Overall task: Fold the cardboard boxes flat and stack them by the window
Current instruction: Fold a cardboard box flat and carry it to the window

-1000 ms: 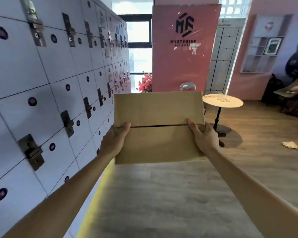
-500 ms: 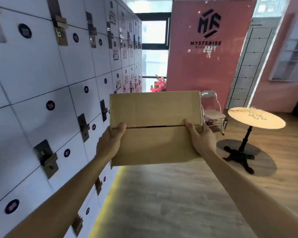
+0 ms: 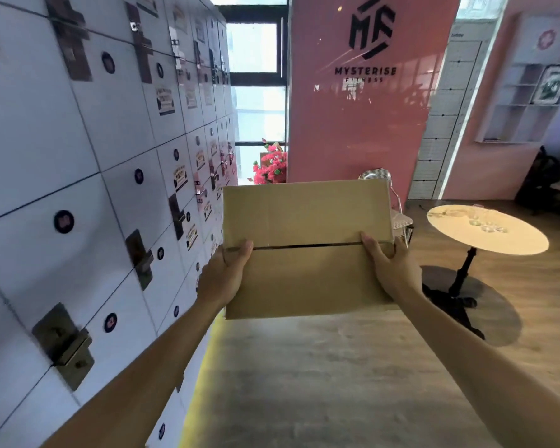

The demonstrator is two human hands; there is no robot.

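While both hands clamp its side edges — cardboard box (image 3: 307, 250) between lockers (image 3: 78, 189) and round table (image 3: 485, 229).

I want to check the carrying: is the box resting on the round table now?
No, both hands, left and right, hold the box in the air, apart from the table at its right.
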